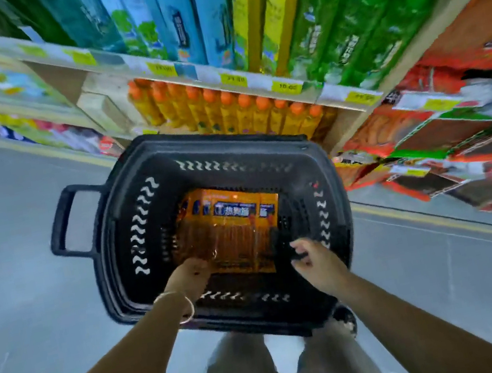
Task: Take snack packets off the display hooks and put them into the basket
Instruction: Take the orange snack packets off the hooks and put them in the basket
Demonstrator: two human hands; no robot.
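Observation:
A black plastic basket [330,224] stands on the floor in front of me. Inside it lies an orange snack packet [231,221] with a blue label. My left hand [190,276] reaches into the basket and holds the packet's near left corner. Above the basket's near right side, my right hand [313,256] hovers with loosely curled fingers and holds nothing. More red, orange and dark snack packets [448,147] hang on display hooks at the right.
Shelves behind the basket carry orange-capped bottles [224,108], and tall blue, yellow and green bottles [273,10] above. The basket's handle [67,222] sticks out to the left. Grey floor [20,259] lies to the left; my legs are below the basket.

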